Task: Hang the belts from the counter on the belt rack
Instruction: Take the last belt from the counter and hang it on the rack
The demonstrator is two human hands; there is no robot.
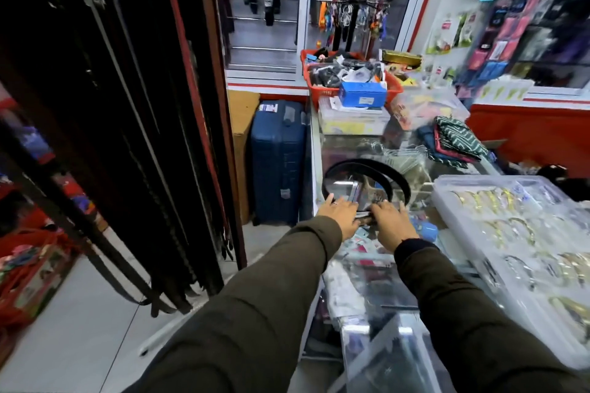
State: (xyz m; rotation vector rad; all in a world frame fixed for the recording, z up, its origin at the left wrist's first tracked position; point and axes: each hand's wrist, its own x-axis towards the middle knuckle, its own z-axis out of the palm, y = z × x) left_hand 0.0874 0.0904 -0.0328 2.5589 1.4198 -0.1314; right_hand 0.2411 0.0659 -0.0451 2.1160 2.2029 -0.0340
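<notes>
I am reaching both arms out over the glass counter, and both hands are meeting at the near end of a black belt. The belt is lying in a loose loop on the counter's top, close to its left edge, curving away from my hands toward the far side. My left hand is resting palm down with its fingers spread flat, touching the belt's near end at the counter's left edge; it is not closed around anything. My right hand is lying just beside it, fingers curled down over the same end, but I cannot tell whether it is actually pinching the belt. The belt rack, crowded with dark hanging belts, is standing well apart to my left, off the counter. A clear plastic tray is sitting near the right edge.
</notes>
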